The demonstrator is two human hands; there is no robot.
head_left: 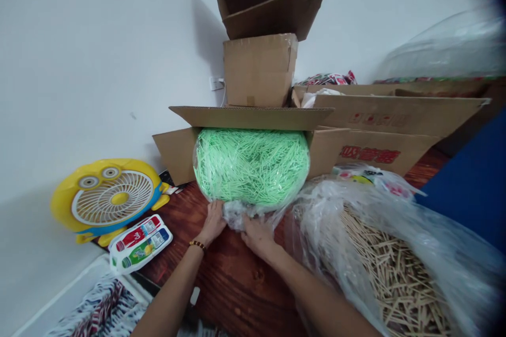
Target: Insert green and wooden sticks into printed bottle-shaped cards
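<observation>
A clear plastic bag (237, 214) packed with thin light-green sticks (253, 166) bulges out of an open cardboard box (253, 117). Its gathered, crumpled mouth lies toward me on the dark wooden table. At the left side of that bunched plastic is my left hand (214, 221), a beaded bracelet on its wrist, with fingers closed on the plastic. My right hand (256, 234) grips the same bunched plastic from the right. Parts of the fingers on both hands are hidden by the plastic.
A yellow character-shaped fan (118, 198) and a pack with bottle pictures (141, 244) stand left. Below them is a white bin (79, 295). At right lies a plastic bag of tan sticks (399, 274). Cardboard boxes (259, 68) are stacked behind, others (379, 116) at right.
</observation>
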